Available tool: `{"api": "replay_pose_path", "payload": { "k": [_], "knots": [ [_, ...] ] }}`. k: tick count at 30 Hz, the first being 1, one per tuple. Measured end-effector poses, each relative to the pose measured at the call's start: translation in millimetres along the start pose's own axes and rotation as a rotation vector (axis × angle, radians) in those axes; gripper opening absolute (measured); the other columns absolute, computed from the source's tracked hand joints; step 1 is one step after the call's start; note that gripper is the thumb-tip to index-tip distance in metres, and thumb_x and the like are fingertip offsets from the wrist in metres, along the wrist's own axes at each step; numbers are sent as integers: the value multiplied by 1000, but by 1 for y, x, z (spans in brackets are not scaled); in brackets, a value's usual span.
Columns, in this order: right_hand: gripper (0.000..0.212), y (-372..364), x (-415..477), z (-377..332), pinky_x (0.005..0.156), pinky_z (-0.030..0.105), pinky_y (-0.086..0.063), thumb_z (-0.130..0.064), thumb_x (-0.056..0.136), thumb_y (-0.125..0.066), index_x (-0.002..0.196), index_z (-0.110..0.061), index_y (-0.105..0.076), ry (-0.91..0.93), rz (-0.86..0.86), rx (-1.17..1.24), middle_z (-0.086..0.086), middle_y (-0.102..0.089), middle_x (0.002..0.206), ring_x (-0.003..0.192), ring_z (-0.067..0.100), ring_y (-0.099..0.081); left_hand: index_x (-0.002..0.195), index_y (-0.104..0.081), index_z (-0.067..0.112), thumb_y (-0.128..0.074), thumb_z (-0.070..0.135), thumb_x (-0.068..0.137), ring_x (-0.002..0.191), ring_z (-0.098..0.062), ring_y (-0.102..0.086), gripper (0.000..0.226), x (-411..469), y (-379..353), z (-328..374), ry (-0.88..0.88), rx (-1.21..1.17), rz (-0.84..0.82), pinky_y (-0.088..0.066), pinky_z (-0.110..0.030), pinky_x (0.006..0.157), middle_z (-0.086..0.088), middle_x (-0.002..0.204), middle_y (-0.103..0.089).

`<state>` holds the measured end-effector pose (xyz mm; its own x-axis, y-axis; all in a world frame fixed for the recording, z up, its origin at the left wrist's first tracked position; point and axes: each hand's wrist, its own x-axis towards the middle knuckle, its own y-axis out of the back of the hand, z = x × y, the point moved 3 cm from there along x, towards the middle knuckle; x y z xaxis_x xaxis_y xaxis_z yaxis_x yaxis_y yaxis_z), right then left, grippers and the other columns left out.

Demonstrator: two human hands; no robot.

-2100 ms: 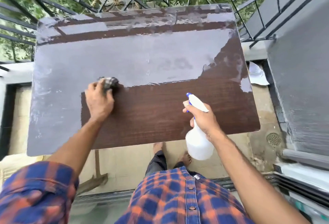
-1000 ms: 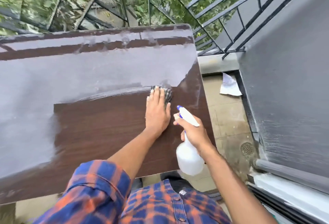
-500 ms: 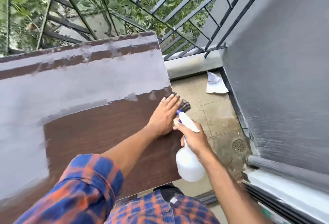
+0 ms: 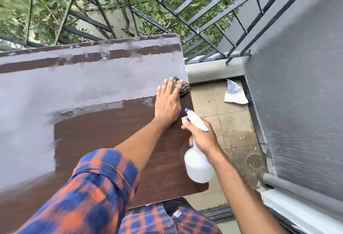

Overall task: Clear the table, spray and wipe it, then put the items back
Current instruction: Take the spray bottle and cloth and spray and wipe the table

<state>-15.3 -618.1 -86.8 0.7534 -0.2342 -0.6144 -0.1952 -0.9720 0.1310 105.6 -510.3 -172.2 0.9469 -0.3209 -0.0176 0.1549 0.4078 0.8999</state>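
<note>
- Left hand: laid flat, palm down, fingers straight and close together. The fingertips press on a dark checked cloth; the heel of the hand rests on the bare counter.
- Cloth: bunched under the fingertips at the counter's right edge, towards the far right corner. Part of it overhangs the edge.
- Right hand: curled round the neck of a spray bottle, with the forefinger lying forward under the spray head. Whether it bears on the trigger cannot be told.
- Spray bottle: held clear of the counter beside its right edge, near the front right corner. It has a white translucent body and a white head with a blue nozzle tip that points towards the left hand.
- Counter: the near portion shows dark brown wood grain. The far and left portions carry a dull grey sheen, with a brown streak along the far edge.
- Writing: a white sheet of paper lies on the tiled floor against the grey wall. It bears print too small to read.
- Other: a round drain sits in the floor near the wall, and a dark metal railing stands beyond the counter. Both arms wear rolled blue and orange checked sleeves.
</note>
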Motion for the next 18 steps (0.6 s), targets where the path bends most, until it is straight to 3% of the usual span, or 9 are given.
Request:
{"api": "replay_pose_path", "payload": {
  "k": [8, 18],
  "knots": [
    [7, -63, -2, -15, 46, 26, -41, -20, 93, -69, 87, -20, -73, 19, -68, -77, 3, -68, 86, 40, 14, -44, 151, -37, 18, -42, 16, 99, 151, -36, -17, 53, -34, 60, -137, 269, 71, 180, -20, -56, 120, -11, 164, -22],
    [10, -181, -21, -35, 48, 23, -41, -20, 92, -66, 93, -10, -70, -8, -174, -123, -2, -67, 86, 45, 16, -44, 152, -37, 13, -37, 21, 100, 151, -33, -19, 52, -113, 142, -306, 622, 114, 299, -17, -52, 121, -11, 163, -27]
  ]
}}
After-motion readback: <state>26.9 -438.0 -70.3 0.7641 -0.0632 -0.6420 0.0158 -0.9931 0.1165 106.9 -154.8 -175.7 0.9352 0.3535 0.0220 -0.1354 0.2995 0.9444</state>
